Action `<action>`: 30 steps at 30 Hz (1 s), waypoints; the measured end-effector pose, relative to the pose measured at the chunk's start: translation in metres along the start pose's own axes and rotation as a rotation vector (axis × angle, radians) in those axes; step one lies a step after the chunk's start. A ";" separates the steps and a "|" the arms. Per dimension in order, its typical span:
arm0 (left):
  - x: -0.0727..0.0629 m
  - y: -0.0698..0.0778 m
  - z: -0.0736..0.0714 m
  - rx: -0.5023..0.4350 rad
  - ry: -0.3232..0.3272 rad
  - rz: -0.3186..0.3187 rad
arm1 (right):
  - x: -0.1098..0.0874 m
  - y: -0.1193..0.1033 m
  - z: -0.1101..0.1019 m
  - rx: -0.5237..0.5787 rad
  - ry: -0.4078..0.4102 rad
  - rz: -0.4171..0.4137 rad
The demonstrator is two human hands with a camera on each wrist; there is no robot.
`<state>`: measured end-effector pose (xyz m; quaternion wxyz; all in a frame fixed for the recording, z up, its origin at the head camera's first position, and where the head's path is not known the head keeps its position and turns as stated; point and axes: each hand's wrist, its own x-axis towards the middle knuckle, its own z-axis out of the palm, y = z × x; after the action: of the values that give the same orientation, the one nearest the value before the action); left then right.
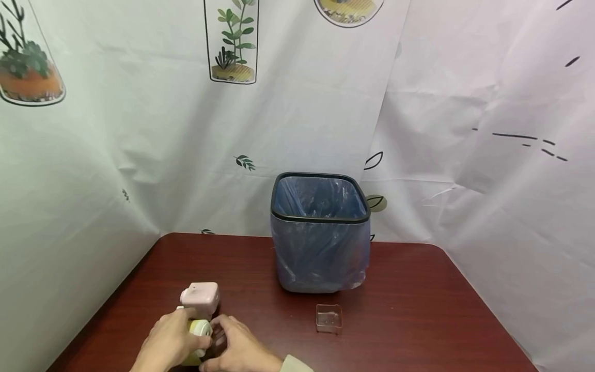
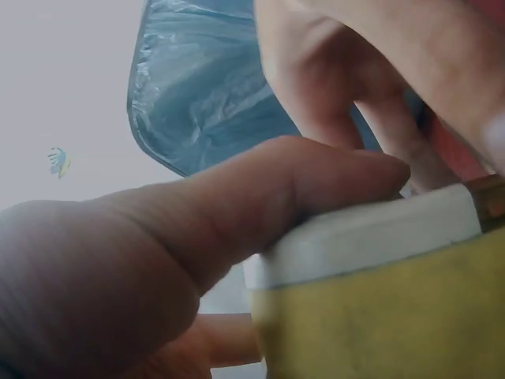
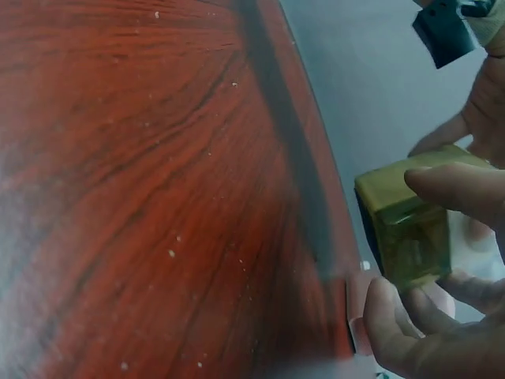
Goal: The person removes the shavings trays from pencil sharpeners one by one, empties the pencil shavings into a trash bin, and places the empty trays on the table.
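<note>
In the head view my left hand [image 1: 168, 338] grips a small yellow-and-white box-shaped device [image 1: 201, 328] at the table's near left. Its thumb lies along the white edge in the left wrist view. My right hand [image 1: 239, 343] meets the device's right end, thumb and fingers curled round a see-through piece [image 3: 414, 246] there. The fingers partly hide this piece, and I cannot tell whether it is joined to the device. Just behind my left hand stands a similar pink device [image 1: 201, 298] with a white knob.
A small clear square tray [image 1: 328, 319] sits right of my hands. Behind it stands a bin [image 1: 321, 253] with a dark rim and a bluish plastic liner. White printed cloth [image 1: 302, 113] hangs round the dark red table [image 1: 409, 305].
</note>
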<state>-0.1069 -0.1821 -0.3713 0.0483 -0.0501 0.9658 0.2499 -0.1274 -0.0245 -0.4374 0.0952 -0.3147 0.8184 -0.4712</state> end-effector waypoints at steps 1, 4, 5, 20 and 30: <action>-0.001 0.001 -0.001 -0.006 -0.004 -0.001 | 0.000 0.000 0.000 -0.018 0.009 0.003; -0.002 0.004 -0.004 -0.007 -0.013 -0.006 | 0.000 0.000 0.002 -0.025 0.031 -0.002; -0.002 0.005 -0.005 -0.005 -0.010 -0.005 | 0.000 0.000 0.002 -0.018 0.043 -0.005; -0.003 0.000 -0.009 0.002 0.015 -0.003 | 0.001 0.004 0.013 0.322 0.152 -0.063; -0.001 0.001 -0.003 -0.024 0.024 0.032 | 0.000 0.004 0.009 0.266 0.144 -0.014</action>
<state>-0.1065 -0.1826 -0.3677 0.0320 -0.0385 0.9638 0.2617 -0.1252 -0.0294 -0.4458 0.0738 -0.2707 0.7513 -0.5973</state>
